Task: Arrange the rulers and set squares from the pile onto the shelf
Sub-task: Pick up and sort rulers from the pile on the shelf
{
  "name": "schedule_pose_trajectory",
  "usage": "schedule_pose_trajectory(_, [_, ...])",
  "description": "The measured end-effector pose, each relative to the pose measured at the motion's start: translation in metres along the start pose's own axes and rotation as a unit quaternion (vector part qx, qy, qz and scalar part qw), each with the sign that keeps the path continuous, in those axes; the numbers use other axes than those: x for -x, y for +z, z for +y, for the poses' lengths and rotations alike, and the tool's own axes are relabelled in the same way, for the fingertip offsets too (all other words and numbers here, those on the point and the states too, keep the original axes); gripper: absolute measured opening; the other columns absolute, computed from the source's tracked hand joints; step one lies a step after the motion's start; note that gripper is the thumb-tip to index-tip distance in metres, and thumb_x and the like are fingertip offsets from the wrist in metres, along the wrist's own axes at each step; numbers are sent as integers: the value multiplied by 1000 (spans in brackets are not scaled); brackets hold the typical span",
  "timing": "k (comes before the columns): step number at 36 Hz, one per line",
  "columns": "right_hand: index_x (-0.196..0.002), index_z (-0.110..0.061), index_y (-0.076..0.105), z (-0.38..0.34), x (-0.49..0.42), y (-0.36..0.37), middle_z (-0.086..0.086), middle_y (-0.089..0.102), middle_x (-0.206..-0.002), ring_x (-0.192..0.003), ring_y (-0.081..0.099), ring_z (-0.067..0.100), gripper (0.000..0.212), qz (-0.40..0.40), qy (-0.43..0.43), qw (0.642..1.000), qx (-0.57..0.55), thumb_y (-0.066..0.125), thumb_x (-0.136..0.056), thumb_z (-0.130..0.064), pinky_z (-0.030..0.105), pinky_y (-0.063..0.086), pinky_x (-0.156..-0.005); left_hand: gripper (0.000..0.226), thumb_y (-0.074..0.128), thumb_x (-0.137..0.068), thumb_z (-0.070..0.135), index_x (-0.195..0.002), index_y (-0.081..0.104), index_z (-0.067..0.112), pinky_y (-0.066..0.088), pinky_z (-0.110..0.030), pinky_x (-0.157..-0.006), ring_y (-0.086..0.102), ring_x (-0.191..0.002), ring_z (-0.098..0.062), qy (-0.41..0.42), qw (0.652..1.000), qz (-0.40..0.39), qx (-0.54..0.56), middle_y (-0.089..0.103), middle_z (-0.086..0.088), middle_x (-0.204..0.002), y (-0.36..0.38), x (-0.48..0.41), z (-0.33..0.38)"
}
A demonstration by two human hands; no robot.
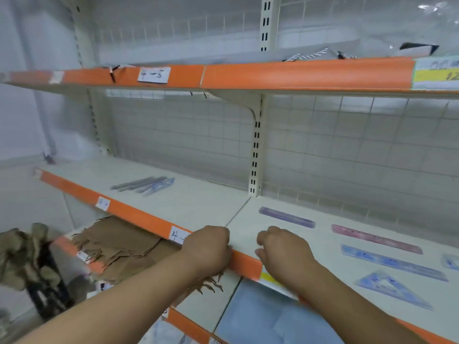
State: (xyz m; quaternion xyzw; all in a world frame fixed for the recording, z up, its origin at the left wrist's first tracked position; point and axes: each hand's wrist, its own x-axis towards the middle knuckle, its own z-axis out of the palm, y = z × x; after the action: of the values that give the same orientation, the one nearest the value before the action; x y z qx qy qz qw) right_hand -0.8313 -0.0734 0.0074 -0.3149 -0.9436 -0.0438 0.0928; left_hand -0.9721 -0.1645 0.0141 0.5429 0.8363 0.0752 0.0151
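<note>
On the cream shelf (203, 204), right section, lie a purple ruler (286, 217), a pink ruler (376, 239), a long blue ruler (393, 263) and a blue set square (392, 288), spaced apart in a row. A pile of grey and blue rulers (144, 185) lies on the left section, farther back. My left hand (207, 247) rests with curled fingers on the shelf's orange front edge. My right hand (283, 249) rests beside it on the shelf, fingers curled, holding nothing.
An upper shelf (273, 73) with an orange edge hangs overhead. Torn brown cardboard (119, 242) lies on the lower shelf at the left. Another blue item (450, 261) peeks in at the right edge. A wire grid backs the shelving.
</note>
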Motion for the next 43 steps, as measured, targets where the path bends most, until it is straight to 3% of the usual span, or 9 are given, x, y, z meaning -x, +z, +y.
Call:
schedule_pose_trajectory(7, [-116, -17, 55, -113, -53, 3, 5, 54, -117, -109, 54, 26, 29, 1, -35, 999, -26, 43, -96, -33, 30, 44, -81, 28, 44, -98, 33, -114, 57, 14, 46, -31, -82, 55, -107, -24, -21, 999, 25, 3, 59, -6, -117, -32, 19, -118])
schedule_pose_trajectory(13, [-117, -17, 57, -194, -95, 8, 5, 56, -116, -106, 55, 25, 30, 14, -40, 998, -49, 44, -97, -34, 31, 46, -82, 23, 45, -97, 29, -99, 59, 11, 41, -29, -66, 55, -83, -23, -47, 999, 24, 4, 60, -7, -97, -48, 28, -214])
schedule_pose_trajectory(20, [-120, -18, 56, -251, -134, 12, 5, 55, -117, -109, 54, 26, 32, -1, -45, 998, -40, 45, -97, -37, 32, 45, -83, 26, 45, -98, 32, -101, 60, 11, 43, -28, -70, 59, -91, -23, -67, 997, 38, 21, 61, -4, -94, -55, 26, -285])
schedule_pose_trajectory(28, [-113, -17, 58, -277, -197, 26, 3, 56, -113, -104, 55, 24, 28, -16, -40, 998, -37, 45, -96, -35, 32, 47, -83, 25, 46, -97, 34, -101, 60, 14, 49, -31, -77, 59, -91, -19, -92, 993, 52, 59, 63, -3, -98, -51, -4, -349])
schedule_pose_trajectory(34, [-110, -20, 59, -272, -261, 43, -1, 59, -111, -103, 56, 20, 28, -22, -21, 999, -32, 45, -95, -39, 31, 48, -83, 25, 43, -98, 30, -105, 60, 13, 39, -25, -67, 53, -83, -16, -93, 993, 51, 53, 59, -1, -94, -46, -45, -386])
schedule_pose_trajectory(38, [-105, -22, 61, -261, -309, 58, -5, 62, -109, -101, 58, 16, 26, -28, 7, 999, -34, 44, -95, -40, 27, 46, -78, 27, 41, -99, 27, -112, 58, 11, 44, -28, -79, 56, -102, -20, -86, 995, 35, 25, 61, -5, -111, -52, -82, -403])
schedule_pose_trajectory(43, [-111, -22, 61, -245, -358, 71, -2, 62, -112, -102, 59, 17, 25, -54, 38, 997, -30, 42, -95, -29, 25, 41, -72, 26, 41, -99, 29, -111, 58, 13, 39, -24, -71, 58, -102, -18, -82, 996, 37, 18, 62, -2, -111, -60, -131, -422])
